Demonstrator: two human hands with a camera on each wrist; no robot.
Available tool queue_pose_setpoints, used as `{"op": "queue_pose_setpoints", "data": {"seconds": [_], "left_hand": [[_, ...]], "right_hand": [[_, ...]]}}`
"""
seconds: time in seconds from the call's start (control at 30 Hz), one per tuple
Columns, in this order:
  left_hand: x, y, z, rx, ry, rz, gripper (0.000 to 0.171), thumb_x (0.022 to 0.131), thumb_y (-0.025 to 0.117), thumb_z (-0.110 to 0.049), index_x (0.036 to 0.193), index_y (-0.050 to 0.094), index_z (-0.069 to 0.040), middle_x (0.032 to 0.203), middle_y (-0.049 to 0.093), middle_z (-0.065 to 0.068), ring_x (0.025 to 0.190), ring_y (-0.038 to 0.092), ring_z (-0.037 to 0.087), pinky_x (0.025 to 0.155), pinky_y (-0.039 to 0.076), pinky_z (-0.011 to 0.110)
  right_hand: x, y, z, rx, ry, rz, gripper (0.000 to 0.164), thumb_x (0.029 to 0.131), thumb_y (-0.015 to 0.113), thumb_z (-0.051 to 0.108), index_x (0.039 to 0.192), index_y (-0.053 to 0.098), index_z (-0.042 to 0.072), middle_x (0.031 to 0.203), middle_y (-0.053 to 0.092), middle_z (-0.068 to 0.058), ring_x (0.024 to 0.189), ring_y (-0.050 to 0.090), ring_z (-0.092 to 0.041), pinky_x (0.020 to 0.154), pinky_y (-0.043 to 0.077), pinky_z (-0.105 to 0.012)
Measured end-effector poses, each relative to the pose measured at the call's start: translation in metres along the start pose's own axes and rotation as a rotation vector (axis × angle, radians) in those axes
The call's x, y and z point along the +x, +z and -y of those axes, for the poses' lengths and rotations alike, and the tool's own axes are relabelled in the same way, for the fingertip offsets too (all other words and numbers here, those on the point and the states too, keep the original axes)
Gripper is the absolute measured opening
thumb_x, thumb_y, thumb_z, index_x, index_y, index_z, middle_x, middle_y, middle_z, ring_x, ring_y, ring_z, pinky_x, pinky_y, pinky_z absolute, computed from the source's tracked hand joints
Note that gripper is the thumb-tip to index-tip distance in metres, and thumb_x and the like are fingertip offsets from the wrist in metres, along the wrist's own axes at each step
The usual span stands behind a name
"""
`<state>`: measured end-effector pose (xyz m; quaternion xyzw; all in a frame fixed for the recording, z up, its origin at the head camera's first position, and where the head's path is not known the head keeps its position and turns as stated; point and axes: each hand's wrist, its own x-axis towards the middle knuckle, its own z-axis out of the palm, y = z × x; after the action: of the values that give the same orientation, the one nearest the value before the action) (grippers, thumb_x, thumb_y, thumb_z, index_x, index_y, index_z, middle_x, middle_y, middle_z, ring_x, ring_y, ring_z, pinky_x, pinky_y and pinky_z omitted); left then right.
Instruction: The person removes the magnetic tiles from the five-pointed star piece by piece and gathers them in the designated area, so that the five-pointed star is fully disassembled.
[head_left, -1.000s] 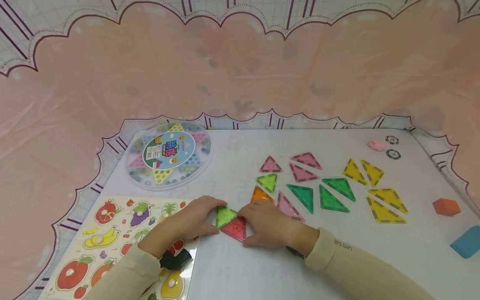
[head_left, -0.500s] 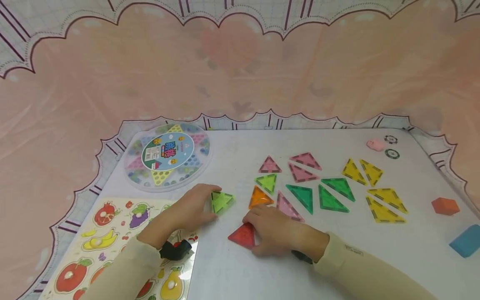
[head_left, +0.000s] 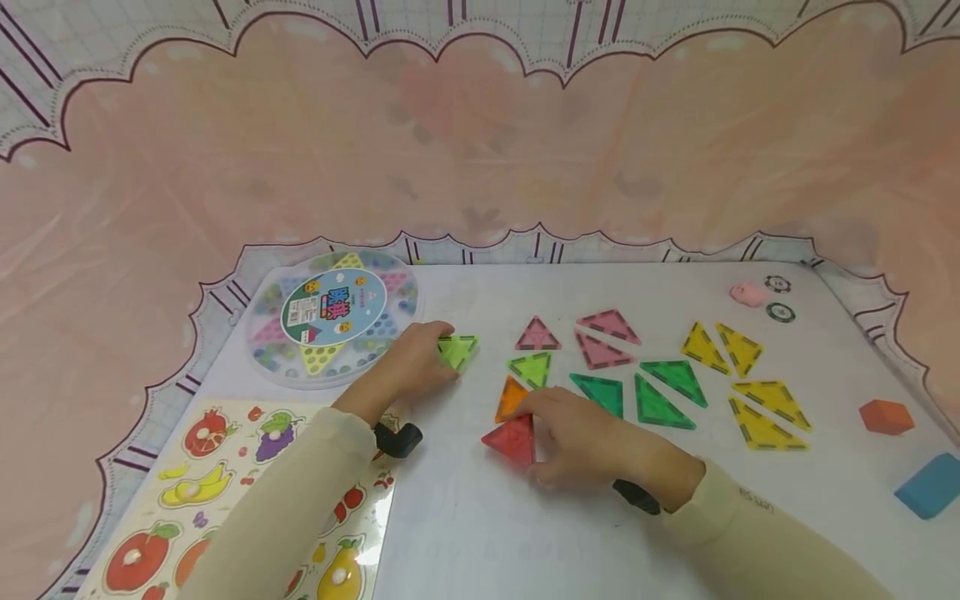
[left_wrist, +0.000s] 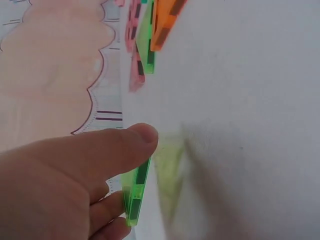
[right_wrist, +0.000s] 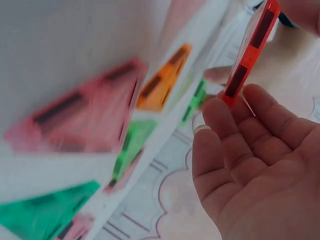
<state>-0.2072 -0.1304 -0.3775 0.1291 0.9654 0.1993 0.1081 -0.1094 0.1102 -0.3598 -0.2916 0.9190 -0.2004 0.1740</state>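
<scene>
Light green triangle (head_left: pixel 456 351): translucent tile, pinched in my left hand (head_left: pixel 408 371) fingers, now farther off beside the round game box (head_left: pixel 335 315). Red triangle (head_left: pixel 512 441): my right hand (head_left: pixel 581 437) fingers pinch it; the pair has been pulled apart.

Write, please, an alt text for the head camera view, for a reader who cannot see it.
A person's left hand holds a light green triangle tile and the right hand a red triangle tile, apart on a white table. More pink, green, yellow and orange triangle tiles lie to the right.
</scene>
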Motion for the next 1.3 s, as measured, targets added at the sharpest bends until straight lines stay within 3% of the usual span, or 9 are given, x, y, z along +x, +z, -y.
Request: {"op": "queue_pose_setpoints", "data": {"seconds": [0.17, 0.4, 0.57, 0.83, 1.17, 1.3], "left_hand": [[0.023, 0.006, -0.002, 0.012, -0.078, 0.012, 0.066, 0.073, 0.070, -0.034, 0.130, 0.043, -0.013, 0.114, 0.048, 0.006, 0.093, 0.042, 0.021, 0.083, 0.038, 0.038], [0.044, 0.011, -0.004, 0.002, -0.072, -0.006, 0.067, 0.073, 0.070, -0.038, 0.127, 0.045, -0.007, 0.112, 0.051, 0.010, 0.092, 0.044, 0.024, 0.085, 0.038, 0.038], [0.052, 0.014, -0.001, -0.043, -0.065, -0.031, 0.063, 0.075, 0.070, -0.037, 0.126, 0.046, -0.007, 0.114, 0.051, 0.010, 0.096, 0.044, 0.024, 0.089, 0.036, 0.038], [0.063, 0.019, -0.001, -0.118, 0.024, -0.025, 0.048, 0.082, 0.066, -0.023, 0.124, 0.049, -0.007, 0.120, 0.052, 0.008, 0.107, 0.045, 0.023, 0.097, 0.030, 0.036], [0.071, 0.023, -0.006, -0.140, 0.042, -0.043, 0.034, 0.085, 0.061, -0.016, 0.118, 0.053, -0.011, 0.115, 0.056, 0.004, 0.107, 0.047, 0.020, 0.095, 0.033, 0.035], [0.073, 0.022, -0.005, -0.155, 0.036, -0.037, 0.033, 0.086, 0.060, -0.016, 0.118, 0.053, -0.012, 0.117, 0.055, 0.004, 0.110, 0.046, 0.020, 0.095, 0.032, 0.036]], "right_hand": [[-0.003, -0.007, -0.008, 0.014, 0.011, -0.070, 0.060, 0.070, 0.074, 0.033, 0.121, 0.048, 0.018, 0.113, 0.045, 0.007, 0.087, 0.043, -0.008, 0.070, 0.044, -0.023], [-0.003, -0.005, -0.012, 0.038, 0.017, -0.070, 0.058, 0.070, 0.073, 0.034, 0.120, 0.048, 0.018, 0.105, 0.046, 0.008, 0.084, 0.045, -0.008, 0.068, 0.043, -0.024], [-0.003, -0.003, -0.013, 0.034, 0.009, -0.062, 0.059, 0.071, 0.073, 0.035, 0.121, 0.048, 0.017, 0.104, 0.045, 0.008, 0.083, 0.045, -0.008, 0.069, 0.043, -0.023], [-0.002, -0.002, -0.014, 0.023, 0.002, -0.066, 0.059, 0.071, 0.072, 0.035, 0.121, 0.048, 0.016, 0.104, 0.046, 0.007, 0.084, 0.044, -0.008, 0.068, 0.043, -0.023], [0.004, -0.006, -0.014, 0.008, 0.002, -0.080, 0.058, 0.072, 0.072, 0.033, 0.121, 0.047, 0.017, 0.111, 0.046, 0.006, 0.084, 0.044, -0.007, 0.066, 0.044, -0.021], [0.015, -0.010, -0.012, -0.018, -0.010, -0.103, 0.054, 0.073, 0.071, 0.033, 0.119, 0.048, 0.015, 0.115, 0.047, 0.004, 0.094, 0.042, -0.010, 0.074, 0.043, -0.024]]}}
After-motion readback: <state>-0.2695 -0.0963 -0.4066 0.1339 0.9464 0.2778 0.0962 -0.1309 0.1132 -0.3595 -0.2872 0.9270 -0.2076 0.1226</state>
